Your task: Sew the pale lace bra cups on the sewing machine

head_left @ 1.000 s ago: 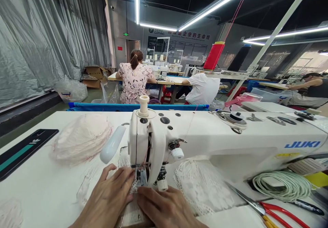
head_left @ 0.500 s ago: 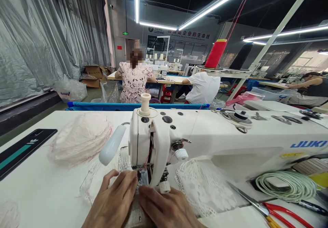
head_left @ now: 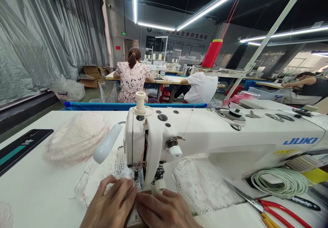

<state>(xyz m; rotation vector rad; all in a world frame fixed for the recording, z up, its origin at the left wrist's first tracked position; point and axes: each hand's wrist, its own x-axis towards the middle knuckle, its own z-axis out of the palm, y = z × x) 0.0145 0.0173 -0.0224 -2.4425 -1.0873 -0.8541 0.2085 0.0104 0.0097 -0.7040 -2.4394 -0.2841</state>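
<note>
My left hand [head_left: 112, 200] lies left of the needle area of a white sewing machine [head_left: 194, 129], its fingers bent and pressed together on white lace fabric [head_left: 98, 176]. Close beside it, my right hand [head_left: 164, 209] is closed with curled fingers, its fingertips just in front of the presser foot [head_left: 138, 176]. The lace edge between the two hands is mostly covered by my fingers. Red thread runs down the machine head to the needle. A second white lace piece [head_left: 200, 180] rests under the machine arm, right of my right hand.
Red-handled scissors [head_left: 263, 204] and a coil of pale green cord [head_left: 279, 182] lie at the right. A pale fabric pile [head_left: 77, 137] and a dark phone-like object [head_left: 23, 147] are at the left. A red thread cone [head_left: 212, 54] stands behind the machine; other people sit farther back.
Both hands have drawn slightly toward me, away from the presser foot, with their fingers still closed. The whole view has shifted a little, so the scene sits farther left.
</note>
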